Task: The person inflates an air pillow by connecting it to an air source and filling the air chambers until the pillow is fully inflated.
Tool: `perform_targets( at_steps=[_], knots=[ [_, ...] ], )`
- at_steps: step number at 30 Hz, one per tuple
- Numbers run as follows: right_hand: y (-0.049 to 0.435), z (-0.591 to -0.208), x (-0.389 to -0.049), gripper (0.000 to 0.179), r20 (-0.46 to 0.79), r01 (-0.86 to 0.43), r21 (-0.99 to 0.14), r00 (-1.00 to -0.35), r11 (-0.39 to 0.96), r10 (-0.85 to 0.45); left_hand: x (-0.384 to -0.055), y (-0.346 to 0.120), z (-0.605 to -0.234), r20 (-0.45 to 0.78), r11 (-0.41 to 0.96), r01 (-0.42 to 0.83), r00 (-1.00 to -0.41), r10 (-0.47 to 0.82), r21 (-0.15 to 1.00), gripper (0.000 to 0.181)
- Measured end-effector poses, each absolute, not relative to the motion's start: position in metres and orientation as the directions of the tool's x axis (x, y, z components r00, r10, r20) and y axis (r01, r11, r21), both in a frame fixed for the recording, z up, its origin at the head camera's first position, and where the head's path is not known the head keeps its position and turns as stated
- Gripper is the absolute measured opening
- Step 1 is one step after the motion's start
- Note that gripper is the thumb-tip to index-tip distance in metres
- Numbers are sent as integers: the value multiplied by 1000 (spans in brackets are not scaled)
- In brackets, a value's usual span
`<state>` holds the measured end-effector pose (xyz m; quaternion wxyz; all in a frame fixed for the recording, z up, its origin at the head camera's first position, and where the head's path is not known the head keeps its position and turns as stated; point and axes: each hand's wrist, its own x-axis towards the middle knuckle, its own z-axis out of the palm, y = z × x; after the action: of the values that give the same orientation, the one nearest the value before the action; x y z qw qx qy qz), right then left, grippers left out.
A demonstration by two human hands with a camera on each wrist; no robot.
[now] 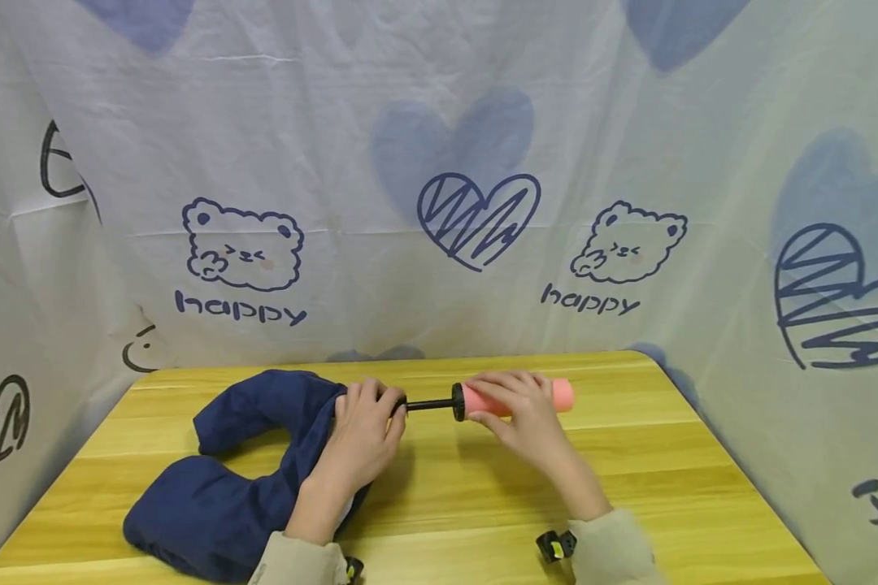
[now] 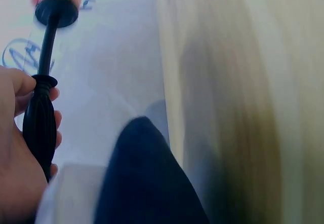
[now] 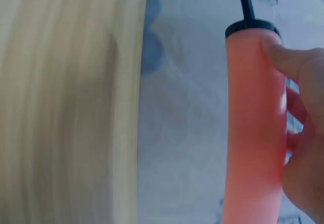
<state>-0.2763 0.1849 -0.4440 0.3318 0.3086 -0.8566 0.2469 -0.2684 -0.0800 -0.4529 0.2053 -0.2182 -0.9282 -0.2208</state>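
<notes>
Pink pump [image 1: 479, 401]: Roughly level above the table [image 1: 629, 487], it spanned the space between my hands, to the right of the navy cushion [image 1: 205, 508].
Left hand [image 1: 366, 426]: I had my fingers curled round the black handle [image 2: 39, 127], closed to its width, the tips showing past its far side.
Right hand [image 1: 515, 410]: My thumb and fingers wrapped the barrel [image 3: 255, 122] behind its black collar [image 1: 458, 402], spread only as wide as the tube.
Rod [image 1: 430, 405]: A bare length ran straight from handle to collar.
Cushion contact: The U-shaped fabric lay on the table's left side, its curve beneath my left wrist and forearm. I could see no hose to it, and could not tell whether the two were joined.
Rod risk: In my judgement, hands pushing out of line could have bent the thin rod or jammed it at the collar; too hard a pull might have strained that end.
Barrel risk: The tube looked smooth, so a loosening right hand could have let it twist or slide.
Finger risk: A full, fast push might have nipped a fingertip between handle and collar.
Cushion risk: A sweep of my left forearm could have dragged the fabric along.
</notes>
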Motion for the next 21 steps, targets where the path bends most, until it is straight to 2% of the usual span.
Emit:
perform_targets(
  at_steps=[4,9,21],
  knots=[
    [166,-447,-271,42,759,-713,-151,-527,684,-382,-265,-71,-455,463,801,508,-820,337,317,16],
    [151,-451,-268,43,785,-720,-130,-495,682,-373,-262,-63,-455,468,800,519,-811,351,300,14],
    [149,-455,-267,45,762,-710,-173,-536,683,-364,-261,-62,-456,466,806,513,-814,347,296,15]
  ],
)
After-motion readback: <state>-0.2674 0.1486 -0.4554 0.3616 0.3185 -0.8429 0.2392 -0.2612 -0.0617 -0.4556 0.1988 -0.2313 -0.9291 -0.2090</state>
